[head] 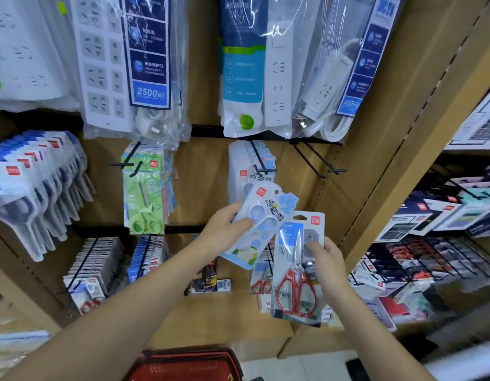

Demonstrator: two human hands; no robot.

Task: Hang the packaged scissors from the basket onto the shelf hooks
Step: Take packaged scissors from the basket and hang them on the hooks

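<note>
Red-handled scissors pack (pixel 296 266) upright, blades up

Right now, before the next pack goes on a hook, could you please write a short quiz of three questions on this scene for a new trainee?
1. True or false: the right hand holds the pack of red-handled scissors.
2. What does the left hand grip?
A) a light-blue scissors pack
B) a power strip
C) a calculator
3. Fill the gap: in the picture, the red basket is seen ____ both hands.

Key: 1 true; 2 A; 3 below.
</note>
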